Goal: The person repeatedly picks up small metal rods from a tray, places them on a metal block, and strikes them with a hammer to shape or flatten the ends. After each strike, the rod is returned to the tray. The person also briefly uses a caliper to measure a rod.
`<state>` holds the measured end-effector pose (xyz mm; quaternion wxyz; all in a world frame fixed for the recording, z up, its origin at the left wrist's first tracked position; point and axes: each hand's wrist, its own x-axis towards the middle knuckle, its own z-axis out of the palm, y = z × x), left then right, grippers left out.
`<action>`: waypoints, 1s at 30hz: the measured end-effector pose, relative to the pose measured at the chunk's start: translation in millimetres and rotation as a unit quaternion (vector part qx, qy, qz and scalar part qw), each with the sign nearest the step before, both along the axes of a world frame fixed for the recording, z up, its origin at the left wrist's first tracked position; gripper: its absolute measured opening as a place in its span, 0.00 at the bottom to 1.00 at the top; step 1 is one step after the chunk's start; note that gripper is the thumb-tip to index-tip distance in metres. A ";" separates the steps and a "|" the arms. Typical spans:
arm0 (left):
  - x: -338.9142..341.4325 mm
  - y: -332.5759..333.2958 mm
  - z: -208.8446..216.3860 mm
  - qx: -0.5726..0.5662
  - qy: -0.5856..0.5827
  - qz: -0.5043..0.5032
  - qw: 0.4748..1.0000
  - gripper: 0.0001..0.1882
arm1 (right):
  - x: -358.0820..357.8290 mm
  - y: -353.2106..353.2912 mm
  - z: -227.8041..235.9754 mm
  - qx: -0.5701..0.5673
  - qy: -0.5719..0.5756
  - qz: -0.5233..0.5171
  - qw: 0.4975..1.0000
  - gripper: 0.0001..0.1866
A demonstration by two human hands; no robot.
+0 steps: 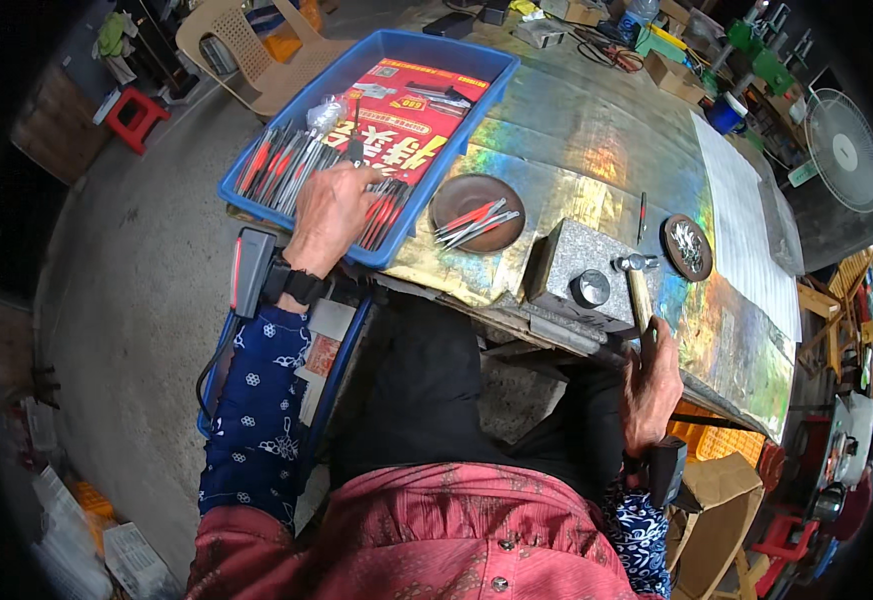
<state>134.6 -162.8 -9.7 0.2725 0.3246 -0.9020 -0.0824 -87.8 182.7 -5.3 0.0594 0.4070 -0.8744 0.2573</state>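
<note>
My left hand (335, 208) reaches into a blue plastic tray (502, 72). Its fingers are curled down among slim red, black and silver pen-like tools (279, 165); what they pinch, if anything, is hidden. In my right hand (653, 385) is the wooden handle of a small hammer (641, 290). The hammer's metal head lies over the right edge of a grey granite block (582, 250), on which a short dark metal cylinder (591, 289) stands. Between tray and block, a round brown dish (453, 205) holds several red and silver pieces.
A smaller brown dish (690, 248) of little metal parts sits right of the block, with a dark pen-like tool (643, 218) beside it. White sheeting (742, 200) runs along the table's right side. Farther off stand a fan (845, 150), a beige chair (247, 50) and a red stool (138, 122).
</note>
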 end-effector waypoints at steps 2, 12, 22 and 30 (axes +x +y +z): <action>-2.6 -4.9 -6.6 0.007 -0.035 -0.002 0.999 0.07 | -0.7 0.3 -0.5 -0.001 0.006 0.003 1.000 0.28; -18.6 -11.6 -22.1 -0.027 -0.096 0.046 0.994 0.05 | -2.3 0.6 2.4 0.006 0.027 0.026 0.999 0.26; -14.5 -17.4 -22.5 0.043 -0.036 0.042 0.998 0.06 | -23.2 17.0 14.1 -0.027 -0.008 -0.007 1.000 0.15; -10.9 -13.4 -12.0 0.221 0.178 0.054 0.957 0.13 | -77.5 45.1 0.2 0.008 0.050 -0.078 0.996 0.07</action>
